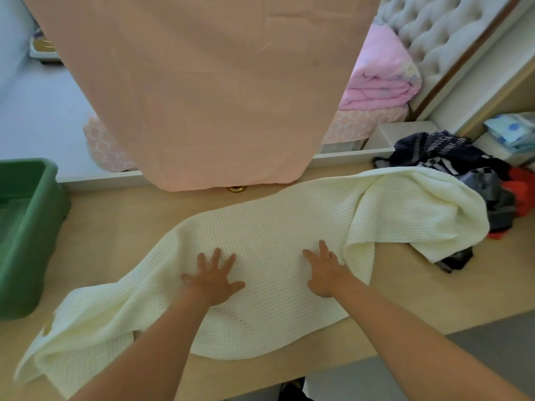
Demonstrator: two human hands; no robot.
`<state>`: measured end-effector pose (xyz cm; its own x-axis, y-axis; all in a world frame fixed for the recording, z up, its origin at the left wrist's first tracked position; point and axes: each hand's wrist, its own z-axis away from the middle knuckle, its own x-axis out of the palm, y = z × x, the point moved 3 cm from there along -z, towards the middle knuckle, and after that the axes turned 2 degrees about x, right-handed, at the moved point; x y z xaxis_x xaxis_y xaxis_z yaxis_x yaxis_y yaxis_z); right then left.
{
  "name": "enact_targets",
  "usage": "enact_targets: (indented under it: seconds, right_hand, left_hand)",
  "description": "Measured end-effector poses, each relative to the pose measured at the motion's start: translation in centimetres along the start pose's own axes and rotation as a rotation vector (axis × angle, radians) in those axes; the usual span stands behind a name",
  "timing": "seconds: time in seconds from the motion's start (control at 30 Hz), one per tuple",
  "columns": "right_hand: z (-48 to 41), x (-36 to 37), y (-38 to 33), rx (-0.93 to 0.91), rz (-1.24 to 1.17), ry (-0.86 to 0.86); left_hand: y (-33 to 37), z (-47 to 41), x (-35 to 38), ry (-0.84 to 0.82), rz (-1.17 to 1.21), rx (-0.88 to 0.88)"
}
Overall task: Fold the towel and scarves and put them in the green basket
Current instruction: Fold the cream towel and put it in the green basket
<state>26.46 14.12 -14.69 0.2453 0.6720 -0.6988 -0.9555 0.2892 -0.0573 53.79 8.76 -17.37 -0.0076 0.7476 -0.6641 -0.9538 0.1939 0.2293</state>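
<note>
We're early on, by the look of it. The cream towel (275, 256) lies stretched across the middle of the frame on the table (419, 285). No clean fold is made yet: its right end is bunched up and its lower-left end droops off the edge.

Our left hand (212, 277) and right hand (325, 273) lie flat on it with fingers spread, pressing and gripping nothing. We'd guess that's smoothing before the first fold.

The scarves (463, 169) sit in a dark heap at right, unfolded. The green basket (26, 227) is at the left edge, and the part we see holds nothing.

The basket is cut off by the frame, the towel covers part of the heap so we can't count scarves, and a pink sheet (202, 96) blocks the top centre.
</note>
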Motion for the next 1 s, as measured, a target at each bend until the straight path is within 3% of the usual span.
enact_targets:
  seconds: [0.1,0.23,0.33,0.47,0.57,0.73,0.83,0.93,1.0]
  right_hand:
    - [-0.5,0.2,1.6,0.006,0.061,-0.023]
    - [-1.5,-3.2,3.4,-0.092,0.191,0.212]
    - [-3.5,-5.0,5.5,-0.209,0.158,0.382]
    - [-6.0,-5.5,7.9,-0.278,0.076,0.293]
    - [-8.0,-5.2,9.8,-0.200,0.083,0.179]
    - [-9.4,-6.4,13.5,0.008,0.197,0.262]
    - [-9.1,-8.3,12.4,0.039,0.272,0.397]
    - [-8.5,-9.9,8.5,-0.123,0.205,0.595]
    - [-8.1,-10.1,5.1,-0.272,0.125,0.622]
  left_hand:
    - [0.7,-1.3,-1.0,0.090,0.005,-0.035]
    - [4.7,-3.4,-2.9,0.329,-0.055,0.023]
    - [9.1,-5.4,-2.2,0.255,-0.106,0.061]
    - [13.2,-8.0,-1.5,0.142,-0.172,0.063]
    - [15.0,-9.7,-2.2,0.114,-0.214,0.115]
    - [17.3,-11.3,-3.7,0.128,-0.142,0.215]
    - [17.9,-10.6,-4.6,0.247,-0.004,0.239]
    - [16.9,-8.8,-6.2,0.452,0.106,0.254]
    - [14.9,-7.1,-7.5,0.645,0.103,0.239]
